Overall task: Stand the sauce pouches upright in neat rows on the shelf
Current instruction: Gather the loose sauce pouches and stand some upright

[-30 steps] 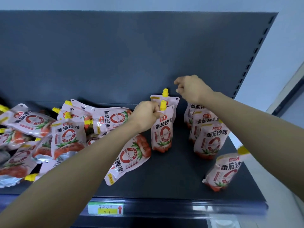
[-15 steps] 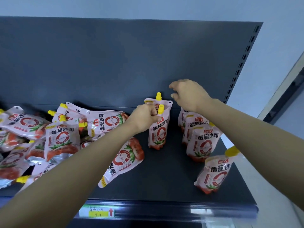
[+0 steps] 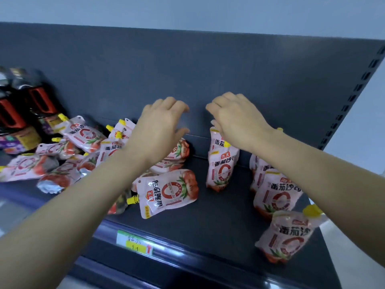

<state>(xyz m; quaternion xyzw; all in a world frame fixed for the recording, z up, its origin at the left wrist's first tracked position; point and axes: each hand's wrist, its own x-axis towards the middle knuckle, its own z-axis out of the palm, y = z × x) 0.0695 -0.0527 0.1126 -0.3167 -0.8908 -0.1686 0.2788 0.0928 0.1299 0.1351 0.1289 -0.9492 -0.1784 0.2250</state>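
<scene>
Release: left hand [image 3: 160,126] now off upright pouch [image 3: 221,170], grip spread; right hand [image 3: 235,122] above it, grip slack, empty. Pouch heap [image 3: 83,147] left of it next.

The right hand [image 3: 237,122] covered the spouts of the middle upright pouches [image 3: 221,170], so whether its fingers gripped them could not be told. The left forearm [image 3: 108,178] hid part of the heap of lying pouches [image 3: 68,155]. The dark bottles [image 3: 23,105] were cut off at the left edge — the price tag [image 3: 135,243] was too blurred to read
</scene>
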